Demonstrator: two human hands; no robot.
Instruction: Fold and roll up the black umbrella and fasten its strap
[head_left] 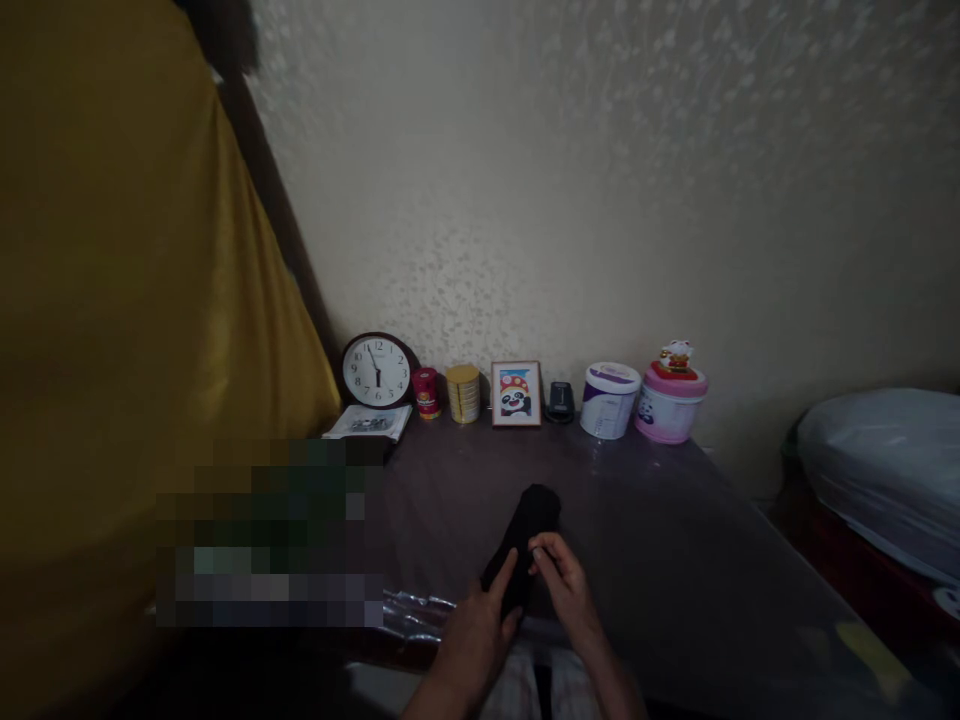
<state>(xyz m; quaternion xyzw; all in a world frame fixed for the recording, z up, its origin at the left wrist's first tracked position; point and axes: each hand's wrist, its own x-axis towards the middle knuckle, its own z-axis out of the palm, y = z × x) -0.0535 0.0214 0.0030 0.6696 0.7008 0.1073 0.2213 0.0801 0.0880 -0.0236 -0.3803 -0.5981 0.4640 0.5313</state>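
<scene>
A long, black, rounded bundle (534, 512) lies slanted over the near part of the dark table, its far end pointing away from me. It looks like fabric, but its exact kind is too dark to make out. My left hand (480, 625) is wrapped around the near part, with the index finger stretched along it. At the bundle's right side my right hand (564, 580) is closed, thumb and index finger pinched together. Whatever sits between those fingertips is too small and dark to name.
Along the wall stand a round clock (376, 371), a red tin (427, 393), a yellow ribbed can (463, 394), a framed panda picture (516, 395), a white-purple tub (609, 402) and a pink tub (667, 408) topped by a cat figurine (676, 357). A yellow curtain (150, 280) hangs left.
</scene>
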